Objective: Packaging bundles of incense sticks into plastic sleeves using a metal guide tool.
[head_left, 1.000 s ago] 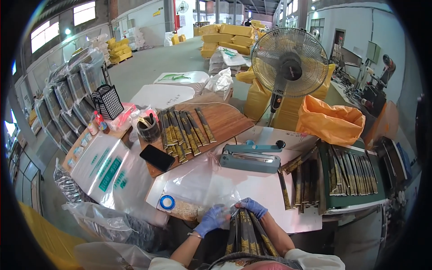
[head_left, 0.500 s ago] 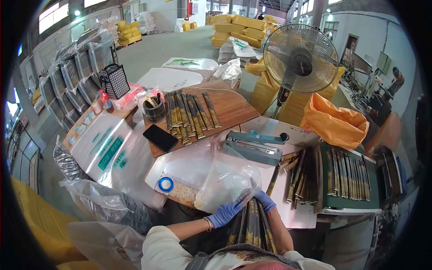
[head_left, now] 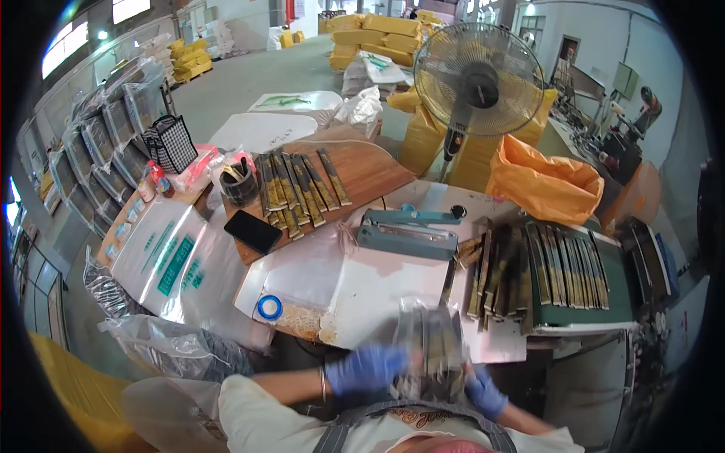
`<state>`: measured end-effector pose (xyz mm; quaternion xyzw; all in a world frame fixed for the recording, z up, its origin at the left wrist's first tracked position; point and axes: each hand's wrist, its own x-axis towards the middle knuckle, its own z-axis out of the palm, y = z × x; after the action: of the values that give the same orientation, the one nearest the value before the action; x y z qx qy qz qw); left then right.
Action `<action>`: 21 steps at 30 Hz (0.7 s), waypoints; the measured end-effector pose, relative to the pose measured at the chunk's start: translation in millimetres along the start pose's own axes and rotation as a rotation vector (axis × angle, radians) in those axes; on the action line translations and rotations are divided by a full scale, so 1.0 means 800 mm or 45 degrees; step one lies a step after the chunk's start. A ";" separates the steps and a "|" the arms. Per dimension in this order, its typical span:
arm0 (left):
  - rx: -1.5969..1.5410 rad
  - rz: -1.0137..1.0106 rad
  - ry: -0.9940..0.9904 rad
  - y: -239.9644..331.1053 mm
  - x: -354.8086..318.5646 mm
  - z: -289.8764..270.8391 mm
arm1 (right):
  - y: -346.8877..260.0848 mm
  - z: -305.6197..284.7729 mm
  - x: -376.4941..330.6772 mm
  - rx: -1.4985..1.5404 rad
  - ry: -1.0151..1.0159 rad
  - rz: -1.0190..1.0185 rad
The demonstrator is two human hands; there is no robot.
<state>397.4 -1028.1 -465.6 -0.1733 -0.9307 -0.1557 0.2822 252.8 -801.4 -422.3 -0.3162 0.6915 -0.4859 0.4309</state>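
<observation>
A blue tape roll (head_left: 269, 307) lies on the worktop (head_left: 377, 283) at left. Low in the middle, the gloved left hand (head_left: 365, 369) and right hand (head_left: 483, 391) each close their grip on a blurred clear bag (head_left: 430, 351) of dark sticks, held at the worktop's near edge. A teal sealer (head_left: 408, 232) sits behind it.

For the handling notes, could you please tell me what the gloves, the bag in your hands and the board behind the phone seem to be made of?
Gloves: thin blue rubber, probably nitrile, matte and skin-tight. Bag: clear glossy plastic film; dark contents show through. Board: brown wood, apparently, with a smooth, dull surface.
</observation>
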 end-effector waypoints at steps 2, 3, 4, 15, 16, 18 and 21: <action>0.289 -0.303 -0.005 -0.048 0.056 -0.026 | 0.003 -0.033 0.059 -1.262 0.275 -0.664; 0.102 -0.575 -0.189 -0.075 0.073 -0.038 | -0.003 -0.055 0.092 -1.680 0.191 -0.822; 0.114 -0.321 0.069 -0.118 0.064 -0.025 | -0.025 -0.073 0.111 -1.703 0.002 -0.851; -0.811 -0.916 0.411 -0.148 0.194 -0.072 | -0.163 -0.031 0.158 -1.482 1.170 -1.329; -0.912 -0.845 0.525 -0.129 0.200 -0.060 | -0.143 -0.031 0.164 -1.485 1.177 -1.302; -0.860 -0.607 0.482 -0.117 0.193 -0.041 | -0.094 -0.041 0.191 -1.531 1.026 -1.071; -0.676 -0.471 0.736 -0.103 0.171 0.010 | -0.079 -0.074 0.199 -0.989 0.709 -1.429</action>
<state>252.8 -1066.0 -408.5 -0.0194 -0.7564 -0.4799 0.4440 132.0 -934.7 -398.9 -0.6173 0.6316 -0.4158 -0.2171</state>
